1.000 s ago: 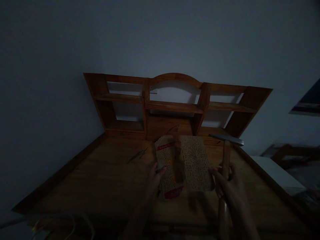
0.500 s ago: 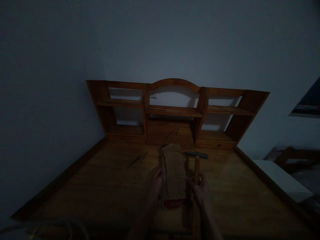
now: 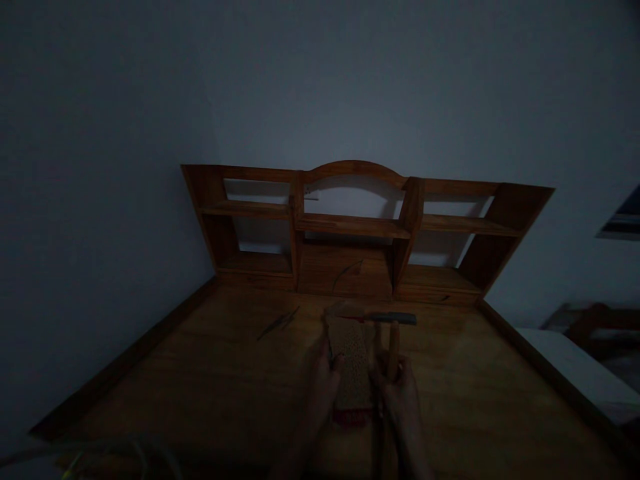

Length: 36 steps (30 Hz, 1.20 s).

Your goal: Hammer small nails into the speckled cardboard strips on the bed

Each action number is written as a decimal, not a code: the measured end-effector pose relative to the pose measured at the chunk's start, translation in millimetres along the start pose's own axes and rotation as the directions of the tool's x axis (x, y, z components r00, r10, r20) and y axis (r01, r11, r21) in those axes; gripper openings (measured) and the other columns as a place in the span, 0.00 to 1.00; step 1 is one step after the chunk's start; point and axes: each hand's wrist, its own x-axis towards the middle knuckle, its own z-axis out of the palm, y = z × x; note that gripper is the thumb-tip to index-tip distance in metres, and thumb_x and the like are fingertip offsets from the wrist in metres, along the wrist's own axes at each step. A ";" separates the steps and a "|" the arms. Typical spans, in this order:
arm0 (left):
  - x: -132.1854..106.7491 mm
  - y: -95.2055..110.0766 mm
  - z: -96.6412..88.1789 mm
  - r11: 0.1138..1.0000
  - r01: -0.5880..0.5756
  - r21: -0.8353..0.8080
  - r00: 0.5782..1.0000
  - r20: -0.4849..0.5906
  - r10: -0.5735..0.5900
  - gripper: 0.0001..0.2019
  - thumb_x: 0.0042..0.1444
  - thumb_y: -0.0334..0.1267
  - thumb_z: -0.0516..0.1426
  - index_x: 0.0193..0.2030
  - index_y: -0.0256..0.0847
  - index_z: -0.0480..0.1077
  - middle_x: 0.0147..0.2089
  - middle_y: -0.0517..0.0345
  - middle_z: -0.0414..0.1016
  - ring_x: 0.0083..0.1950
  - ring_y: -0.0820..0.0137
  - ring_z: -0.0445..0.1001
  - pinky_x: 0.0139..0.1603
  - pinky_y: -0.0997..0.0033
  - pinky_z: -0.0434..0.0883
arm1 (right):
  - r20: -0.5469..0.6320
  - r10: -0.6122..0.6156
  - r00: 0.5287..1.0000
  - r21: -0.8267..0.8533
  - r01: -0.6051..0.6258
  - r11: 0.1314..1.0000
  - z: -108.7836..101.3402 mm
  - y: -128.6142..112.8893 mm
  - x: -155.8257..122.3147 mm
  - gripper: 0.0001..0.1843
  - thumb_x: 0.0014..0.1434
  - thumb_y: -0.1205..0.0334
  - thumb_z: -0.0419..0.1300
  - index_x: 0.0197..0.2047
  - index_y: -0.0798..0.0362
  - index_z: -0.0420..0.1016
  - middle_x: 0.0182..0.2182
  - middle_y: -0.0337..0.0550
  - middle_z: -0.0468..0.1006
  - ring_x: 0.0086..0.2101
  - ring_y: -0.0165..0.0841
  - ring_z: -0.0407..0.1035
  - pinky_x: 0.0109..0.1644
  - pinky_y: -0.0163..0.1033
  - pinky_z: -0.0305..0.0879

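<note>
In the dim head view a tan, speckled slab-like block (image 3: 353, 363) lies on the desk, with a red strip (image 3: 353, 417) at its near end. My left hand (image 3: 326, 383) grips its left edge, thumb over the top face. A hammer with a dark metal head (image 3: 393, 319) and a wooden handle (image 3: 393, 350) points away from me just right of the block. Around that handle my right hand (image 3: 400, 387) is closed, close to the block's right edge. Whether its fingers also touch the block is too dark to tell.
A wooden desk (image 3: 210, 373) has raised side edges and a shelf unit (image 3: 350, 227) along its back. Thin dark tools or sticks (image 3: 279, 323) lie left of the block. A pale cable (image 3: 100, 448) crosses the lower left. To the right stands a white surface (image 3: 570, 360).
My left thumb has come over the block's top face. The block's far end looks lower, and the hammer head has shifted slightly nearer. The view has also moved a little.
</note>
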 end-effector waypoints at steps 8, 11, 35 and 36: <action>1.3 -0.6 -1.5 0.942 -0.128 0.310 0.990 -0.012 0.139 0.21 0.49 0.33 0.54 0.51 0.35 0.70 0.52 0.44 0.68 0.56 0.60 0.65 0.59 0.61 0.61 | 0.123 0.025 0.992 0.030 -0.029 0.999 9.7 5.4 -3.1 0.16 0.54 0.53 0.56 0.43 0.49 0.59 0.17 0.28 0.69 0.07 0.28 0.57 0.08 0.32 0.53; 2.1 2.1 -2.6 0.943 -0.127 0.309 0.991 0.005 0.132 0.20 0.49 0.33 0.53 0.50 0.37 0.70 0.52 0.45 0.68 0.55 0.60 0.64 0.59 0.61 0.61 | 0.165 0.006 0.986 0.026 -0.010 1.000 13.0 4.4 -3.0 0.13 0.56 0.54 0.54 0.42 0.48 0.58 0.14 0.26 0.66 0.07 0.29 0.58 0.08 0.31 0.54; 47.1 66.8 -39.9 0.668 -0.715 0.208 0.566 0.733 0.377 0.34 0.47 0.53 0.60 0.61 0.53 0.60 0.68 0.56 0.52 0.68 0.57 0.49 0.67 0.55 0.47 | 0.406 -0.146 0.902 0.341 -0.001 0.940 -31.6 -72.9 87.4 0.20 0.56 0.48 0.57 0.49 0.46 0.60 0.13 0.21 0.52 0.11 0.20 0.38 0.10 0.24 0.37; 46.0 61.2 -39.4 0.664 -0.720 0.203 0.549 0.752 0.366 0.36 0.45 0.54 0.61 0.62 0.52 0.59 0.68 0.55 0.51 0.68 0.56 0.48 0.67 0.54 0.46 | 0.434 -0.130 0.892 0.355 -0.036 0.934 -30.4 -66.7 90.3 0.19 0.56 0.48 0.57 0.47 0.46 0.60 0.13 0.22 0.52 0.11 0.20 0.37 0.10 0.24 0.38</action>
